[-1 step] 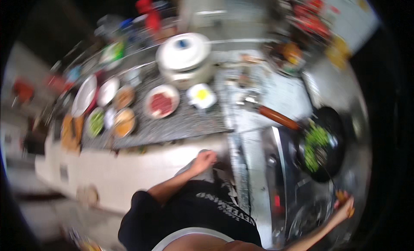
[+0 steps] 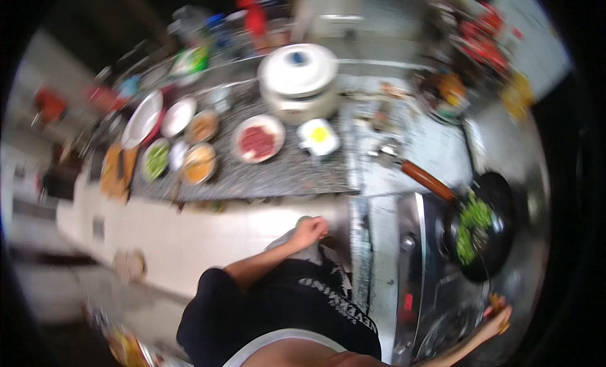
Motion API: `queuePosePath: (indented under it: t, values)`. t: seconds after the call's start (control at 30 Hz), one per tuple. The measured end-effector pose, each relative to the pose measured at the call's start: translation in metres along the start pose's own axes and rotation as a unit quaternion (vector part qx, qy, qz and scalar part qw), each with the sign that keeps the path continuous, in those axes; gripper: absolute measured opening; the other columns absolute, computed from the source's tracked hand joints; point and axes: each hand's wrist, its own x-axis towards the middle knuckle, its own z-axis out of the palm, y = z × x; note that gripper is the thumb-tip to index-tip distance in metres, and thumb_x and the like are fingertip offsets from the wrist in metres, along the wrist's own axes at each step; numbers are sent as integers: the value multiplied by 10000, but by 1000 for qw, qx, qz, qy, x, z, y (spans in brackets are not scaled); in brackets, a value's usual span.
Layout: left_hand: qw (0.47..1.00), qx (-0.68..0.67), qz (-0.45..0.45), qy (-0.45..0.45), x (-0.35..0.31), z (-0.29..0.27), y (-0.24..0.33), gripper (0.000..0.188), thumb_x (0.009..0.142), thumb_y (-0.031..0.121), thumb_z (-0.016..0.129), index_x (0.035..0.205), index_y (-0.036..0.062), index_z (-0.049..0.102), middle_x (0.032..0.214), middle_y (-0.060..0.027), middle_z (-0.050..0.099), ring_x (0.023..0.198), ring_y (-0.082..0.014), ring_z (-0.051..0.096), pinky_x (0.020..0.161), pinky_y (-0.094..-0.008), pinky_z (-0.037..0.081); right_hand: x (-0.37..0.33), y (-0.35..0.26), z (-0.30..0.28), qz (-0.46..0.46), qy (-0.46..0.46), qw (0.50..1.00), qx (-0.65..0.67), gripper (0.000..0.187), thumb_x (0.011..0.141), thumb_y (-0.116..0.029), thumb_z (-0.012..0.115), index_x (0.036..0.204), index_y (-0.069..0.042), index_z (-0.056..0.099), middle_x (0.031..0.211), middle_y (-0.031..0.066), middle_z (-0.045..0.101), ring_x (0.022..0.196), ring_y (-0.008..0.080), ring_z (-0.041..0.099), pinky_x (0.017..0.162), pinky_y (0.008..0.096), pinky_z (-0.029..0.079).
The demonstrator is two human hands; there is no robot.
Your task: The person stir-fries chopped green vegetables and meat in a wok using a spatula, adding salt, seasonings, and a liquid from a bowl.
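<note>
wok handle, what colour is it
The wok handle is reddish-brown, best seen in the head view.

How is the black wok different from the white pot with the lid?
The wok is black, while the pot is white. The wok is open, showing green food, but the pot wears a lid. The wok has a brown handle; the pot's lid has a blue knob. Both look round.

left hand (image 2: 312, 229): curled, before torso (image 2: 297, 301) | right hand (image 2: 500, 316): gripping (slightly blurred), right arm (image 2: 468, 347) outstretched
</note>
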Motion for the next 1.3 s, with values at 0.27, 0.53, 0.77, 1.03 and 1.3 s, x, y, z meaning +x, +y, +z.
queuePosePath:
  t: [0.27,0.53,0.77,1.03,1.3]
  values:
    - [926,-269,-65,258,-21,-121,-65,169,861,225,481,836,78,561,677,-10,541,536,-70,493,501,-198,411,-80,38,44,-9,-93,984,151,287,835,-272,515,902,5,549,946,92,561,745,163,472,638,321,438]
    - [716,-481,31,506,-110,-397,-111,121,843,172,456,791,69,491,621,-19,510,559,-119,519,458,-198,424,-101,72,43,96,21,979,180,314,837,-284,503,931,15,524,897,98,527,744,169,478,611,289,417]
    - [603,-561,36,566,-130,-553,-154,337,819,115,539,1108,24,390,1089,-130,436,910,-266,519,748,-317,512,-151,103,111,220,25,954,202,473,822,-339,545,1126,6,434,1101,140,452,954,194,472,736,267,441]
    - [669,-524,16,527,-110,-617,-201,204,820,16,434,1016,5,487,980,-110,556,897,-237,538,762,-354,485,-263,70,138,222,-118,955,157,301,820,-283,554,1071,-130,489,1029,43,534,797,146,530,683,258,446]
    - [627,-674,0,392,-147,-618,-162,234,709,-39,524,940,-61,493,906,-170,542,819,-294,559,701,-339,520,-332,18,178,273,-276,913,125,215,846,-250,519,1017,-121,502,898,29,551,692,89,533,573,215,455]
